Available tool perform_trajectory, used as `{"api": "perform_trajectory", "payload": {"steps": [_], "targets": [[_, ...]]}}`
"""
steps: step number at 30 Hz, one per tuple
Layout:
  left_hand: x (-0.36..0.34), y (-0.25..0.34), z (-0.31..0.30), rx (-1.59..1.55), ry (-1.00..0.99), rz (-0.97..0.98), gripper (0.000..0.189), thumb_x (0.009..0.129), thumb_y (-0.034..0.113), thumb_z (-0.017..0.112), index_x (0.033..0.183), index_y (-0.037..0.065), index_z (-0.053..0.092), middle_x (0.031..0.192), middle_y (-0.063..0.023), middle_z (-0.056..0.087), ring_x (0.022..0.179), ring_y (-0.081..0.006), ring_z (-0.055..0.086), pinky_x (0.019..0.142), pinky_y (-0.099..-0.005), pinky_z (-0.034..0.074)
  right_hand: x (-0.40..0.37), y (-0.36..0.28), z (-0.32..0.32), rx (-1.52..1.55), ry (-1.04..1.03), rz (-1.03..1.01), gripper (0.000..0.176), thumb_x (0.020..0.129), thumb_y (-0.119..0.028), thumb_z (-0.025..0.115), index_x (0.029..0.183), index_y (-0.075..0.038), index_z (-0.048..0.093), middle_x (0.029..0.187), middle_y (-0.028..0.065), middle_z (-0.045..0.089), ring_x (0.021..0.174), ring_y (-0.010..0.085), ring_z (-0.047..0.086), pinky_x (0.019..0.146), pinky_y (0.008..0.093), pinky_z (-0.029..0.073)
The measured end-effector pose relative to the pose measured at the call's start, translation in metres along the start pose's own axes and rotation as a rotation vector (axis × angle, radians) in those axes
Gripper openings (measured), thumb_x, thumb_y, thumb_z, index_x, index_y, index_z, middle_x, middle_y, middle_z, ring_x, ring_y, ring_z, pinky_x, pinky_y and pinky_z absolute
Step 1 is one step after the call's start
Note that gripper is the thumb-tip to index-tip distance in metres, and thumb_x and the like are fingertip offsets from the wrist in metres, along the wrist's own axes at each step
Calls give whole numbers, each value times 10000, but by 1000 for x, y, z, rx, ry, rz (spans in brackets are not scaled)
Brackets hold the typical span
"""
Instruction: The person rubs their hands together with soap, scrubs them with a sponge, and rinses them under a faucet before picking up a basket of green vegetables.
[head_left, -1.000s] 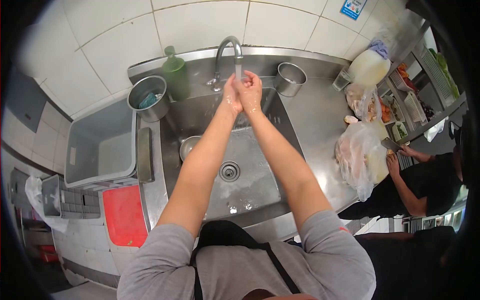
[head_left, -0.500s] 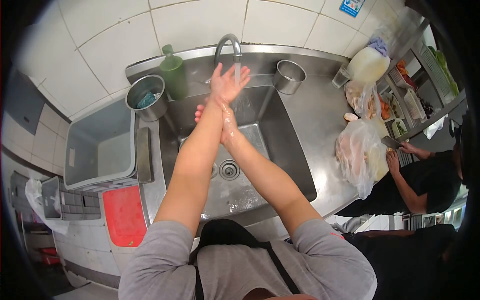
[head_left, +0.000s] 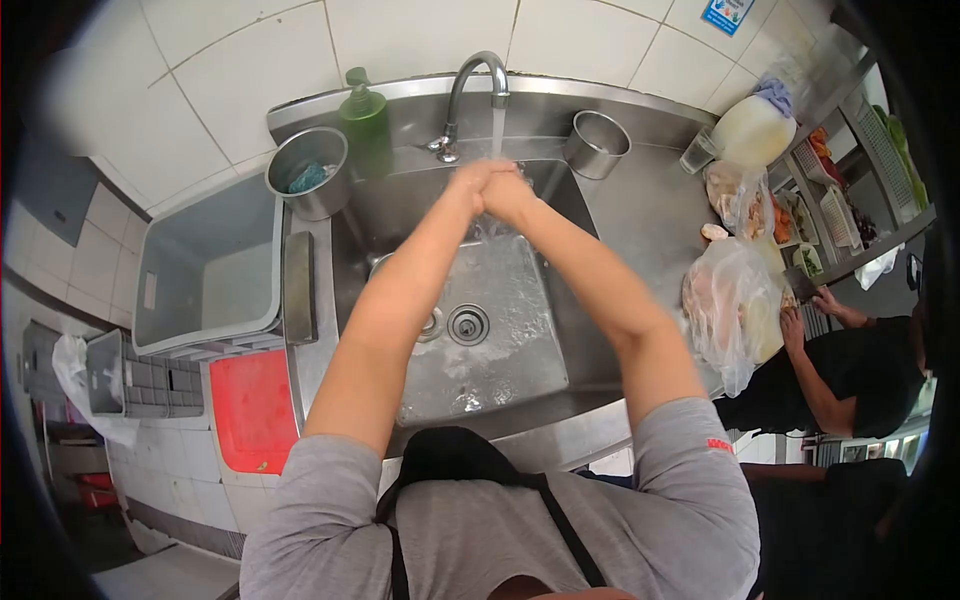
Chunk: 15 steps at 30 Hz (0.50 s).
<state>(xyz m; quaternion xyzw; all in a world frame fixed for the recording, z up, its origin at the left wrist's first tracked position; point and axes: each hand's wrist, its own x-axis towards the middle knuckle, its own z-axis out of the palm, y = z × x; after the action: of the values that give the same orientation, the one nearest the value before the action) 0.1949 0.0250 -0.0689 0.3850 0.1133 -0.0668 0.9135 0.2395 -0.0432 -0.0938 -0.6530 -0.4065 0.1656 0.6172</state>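
Water runs from the curved faucet [head_left: 478, 62] onto my two hands, which press together over the back part of the steel sink [head_left: 520, 290]. My left hand [head_left: 472, 186] comes in from the left and my right hand [head_left: 510, 192] from the right; their fingers are folded over each other. Each hand is closed on the other just under the stream. Splashing water covers the sink floor around the drain [head_left: 467, 325]. A green pump bottle [head_left: 366, 125] stands behind the sink, left of the faucet.
Metal pots [head_left: 315, 200] [head_left: 597, 145] stand either side of the sink. A grey crate [head_left: 215, 270] and red board [head_left: 253, 410] lie left. Plastic bags [head_left: 722, 310], a glass [head_left: 698, 150] and a white jug [head_left: 752, 130] sit right. Beyond, a co-worker [head_left: 845, 370] handles food; another dark-clothed person [head_left: 830, 520] is nearer.
My right hand has left my left wrist, and both hands have come together under the stream. The fingers that were spread are now folded. The view has shifted slightly.
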Motion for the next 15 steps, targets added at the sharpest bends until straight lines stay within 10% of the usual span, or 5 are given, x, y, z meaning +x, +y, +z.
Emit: {"api": "perform_trajectory", "payload": {"steps": [5,12,13,15], "targets": [[-25,2,9,56,86,-155,154,780,154,518,829,13,551,816,-108,599,720,-228,591,627,-337,488,-18,-20,-35,-196,85,-227,132,750,-163,508,723,-42,555,691,97,569,573,197,554,526,321,456],[-4,-6,12,-418,-498,-151,249,849,263,410,674,95,467,619,-19,501,520,-122,503,429,-246,434,-21,-45,-29,-458,219,-525,199,730,-177,527,579,-50,545,533,84,545,431,180,524,430,306,439],[-3,-4,9,-398,-716,-180,261,850,265,408,643,108,437,576,-2,460,479,-93,463,393,-209,405,-20,-47,-26,97,409,-62,213,745,-235,551,616,-67,535,529,56,537,435,157,522,380,262,416],[-4,-3,17,-417,-571,-88,258,850,251,400,636,110,431,558,4,433,453,-74,424,369,-180,362,-20,-58,-23,496,422,171,212,767,-252,541,652,-74,530,542,46,532,416,147,502,365,237,401]]}}
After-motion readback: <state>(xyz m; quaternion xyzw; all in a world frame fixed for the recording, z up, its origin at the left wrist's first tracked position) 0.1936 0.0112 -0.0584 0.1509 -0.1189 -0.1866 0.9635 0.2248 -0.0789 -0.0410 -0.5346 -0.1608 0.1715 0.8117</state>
